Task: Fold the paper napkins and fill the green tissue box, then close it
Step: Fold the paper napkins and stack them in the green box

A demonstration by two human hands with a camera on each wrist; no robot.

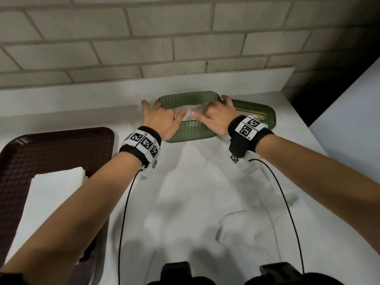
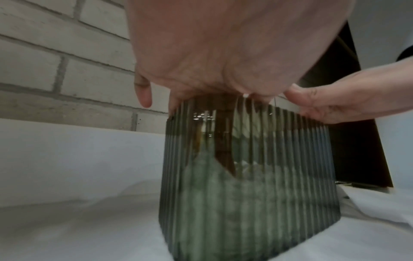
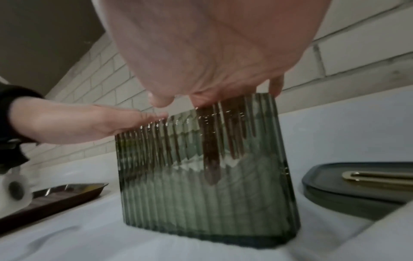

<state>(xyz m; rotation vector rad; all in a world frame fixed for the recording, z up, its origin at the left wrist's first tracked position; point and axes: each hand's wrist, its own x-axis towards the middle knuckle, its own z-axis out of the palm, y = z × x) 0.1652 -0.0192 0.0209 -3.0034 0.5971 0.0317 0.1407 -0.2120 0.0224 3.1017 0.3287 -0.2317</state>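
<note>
The green ribbed tissue box (image 1: 191, 132) stands open on the white table, near the brick wall. White napkins (image 1: 188, 112) lie inside it. My left hand (image 1: 162, 120) is over the box's left half and my right hand (image 1: 216, 116) over its right half. The middle fingers of both reach straight down into the box and press on the napkins, seen through the translucent wall (image 2: 245, 194) (image 3: 201, 194). Both little fingers stay outside the rim and the thumbs point toward each other. The green lid (image 1: 255, 112) with a gold slot lies flat just right of the box.
A brown tray (image 1: 51, 149) at the left holds a stack of white napkins (image 1: 51, 202). A creased white sheet (image 1: 205, 192) covers the table in front of the box. The brick wall (image 1: 144, 48) is close behind. A white panel (image 1: 349, 120) stands to the right.
</note>
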